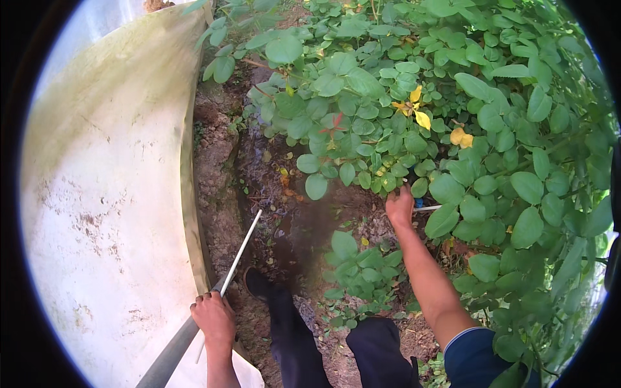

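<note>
My left hand (215,318) is closed on a thin white rod (242,251), which slants up and to the right. The same hand rests on a thick grey pipe (169,354) running along the white sheet's edge; whether its fingers also wrap the pipe I cannot tell. My right hand (400,205) reaches to the base of the leafy green bushes (362,123), its fingers curled and partly hidden by leaves. What they hold is hidden. Just right of its wrist show a small blue piece (419,203) and a short white stick (428,208), partly behind leaves.
A large dirt-stained white sheet (110,207) stands along the left. Wet, dark soil (291,226) with fallen leaves lies between it and the bushes. A low leafy plant (363,264) grows before my knees. My dark shoe (257,283) is on the ground near the pipe's end.
</note>
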{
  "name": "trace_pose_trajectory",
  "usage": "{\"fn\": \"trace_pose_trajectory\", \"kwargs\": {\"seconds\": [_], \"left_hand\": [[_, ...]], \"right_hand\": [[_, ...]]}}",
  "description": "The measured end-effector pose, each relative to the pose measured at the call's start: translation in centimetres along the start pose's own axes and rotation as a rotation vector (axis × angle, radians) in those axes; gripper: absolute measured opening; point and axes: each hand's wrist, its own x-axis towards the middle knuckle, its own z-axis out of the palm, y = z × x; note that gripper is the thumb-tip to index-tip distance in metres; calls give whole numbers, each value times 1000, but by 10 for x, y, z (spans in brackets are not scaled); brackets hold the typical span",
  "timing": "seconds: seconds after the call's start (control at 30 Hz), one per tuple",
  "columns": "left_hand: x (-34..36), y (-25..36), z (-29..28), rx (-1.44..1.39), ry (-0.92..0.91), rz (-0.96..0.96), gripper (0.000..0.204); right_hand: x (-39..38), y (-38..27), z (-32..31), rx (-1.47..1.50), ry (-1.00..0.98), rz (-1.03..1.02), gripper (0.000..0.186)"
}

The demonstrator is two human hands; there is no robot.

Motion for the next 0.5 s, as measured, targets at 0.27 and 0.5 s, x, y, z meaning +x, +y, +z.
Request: {"fn": "trace_pose_trajectory", "kwargs": {"seconds": [0.27, 0.5], "left_hand": [[-7, 71, -111, -898, -183, 112, 16], [114, 196, -184, -1324, 23, 488, 16]], "right_hand": [[-93, -69, -75, 322, -149, 222, 23], [-136, -174, -151, 615, -350, 424, 20]]}}
